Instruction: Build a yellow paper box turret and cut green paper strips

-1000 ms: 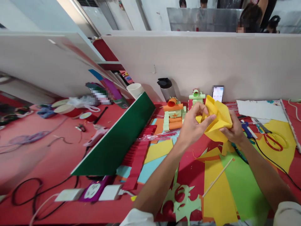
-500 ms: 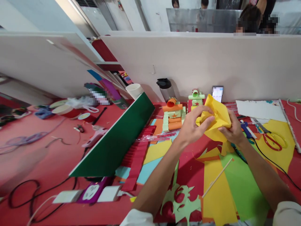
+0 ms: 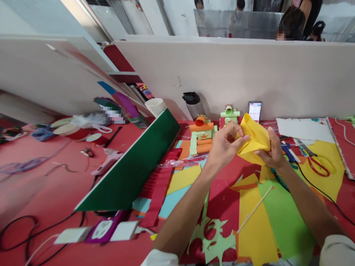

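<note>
A folded piece of yellow paper (image 3: 256,138) is held up above the table between both hands. My left hand (image 3: 229,142) pinches its left edge with thumb and fingers. On the other side, my right hand (image 3: 273,149) grips the paper's lower right, thumb in front and fingers behind. Behind them stand two paper models, one of orange and pale green rolls (image 3: 204,135) and a greener one (image 3: 229,114). Beneath the hands lie yellow paper (image 3: 255,221), green paper (image 3: 285,214) and a thin wooden stick (image 3: 255,209).
A green board (image 3: 130,173) leans at the left, with a red fringed paper strip (image 3: 161,195) beside it. Scissors (image 3: 318,164) lie at right. A bottle (image 3: 194,105) and a phone (image 3: 254,111) stand by the partition. Pale green scraps (image 3: 219,240) and a power strip (image 3: 104,229) are near the front.
The left thumb and fingers have shifted slightly on the yellow paper, which stays held in both hands. The whole view has moved a little, so things appear further left.
</note>
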Demonstrator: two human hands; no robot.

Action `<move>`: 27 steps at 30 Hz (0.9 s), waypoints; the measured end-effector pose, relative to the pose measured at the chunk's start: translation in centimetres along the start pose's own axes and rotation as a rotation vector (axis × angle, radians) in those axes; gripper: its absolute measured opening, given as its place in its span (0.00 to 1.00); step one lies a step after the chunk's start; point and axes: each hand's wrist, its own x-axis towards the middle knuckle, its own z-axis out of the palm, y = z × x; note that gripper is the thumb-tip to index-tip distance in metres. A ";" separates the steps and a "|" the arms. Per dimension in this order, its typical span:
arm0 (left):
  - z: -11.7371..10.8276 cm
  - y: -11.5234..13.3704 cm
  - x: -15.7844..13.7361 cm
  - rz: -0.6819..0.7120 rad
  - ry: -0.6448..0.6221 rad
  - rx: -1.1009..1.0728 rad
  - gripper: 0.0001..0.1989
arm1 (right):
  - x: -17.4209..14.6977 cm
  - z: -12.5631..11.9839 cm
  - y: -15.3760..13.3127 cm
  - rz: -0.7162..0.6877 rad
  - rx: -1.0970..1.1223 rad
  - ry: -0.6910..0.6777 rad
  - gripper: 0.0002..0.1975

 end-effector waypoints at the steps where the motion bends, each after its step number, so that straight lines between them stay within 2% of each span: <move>1: 0.1 0.0 0.0 -0.002 0.005 -0.013 0.16 | 0.0 -0.1 0.1 -0.006 -0.030 -0.018 0.41; 7: 0.4 -0.2 -0.2 0.023 0.041 -0.034 0.11 | 0.8 -0.5 -0.6 -0.108 -0.019 -0.043 0.30; 11: 0.0 0.0 -0.2 0.052 -0.018 0.008 0.12 | 0.9 -0.6 -0.9 -0.068 -0.054 -0.030 0.33; 14: -0.6 0.7 -0.4 0.056 -0.084 0.085 0.20 | 1.0 -0.7 -0.9 -0.049 -0.060 -0.026 0.34; 18: -1.3 1.3 -0.7 0.065 -0.048 0.289 0.22 | 1.4 -0.9 -1.2 -0.081 -0.045 -0.032 0.34; 22: -2.0 1.5 -0.8 0.263 -0.055 0.494 0.25 | 1.7 -1.2 -1.4 -0.070 -0.019 -0.014 0.35; 25: -2.3 1.5 -0.6 0.395 -0.078 0.634 0.29 | 1.8 -1.4 -1.4 -0.102 -0.001 -0.066 0.34; 27: -2.2 1.3 -0.5 0.471 -0.043 0.651 0.28 | 1.9 -1.4 -1.4 -0.121 0.006 -0.098 0.35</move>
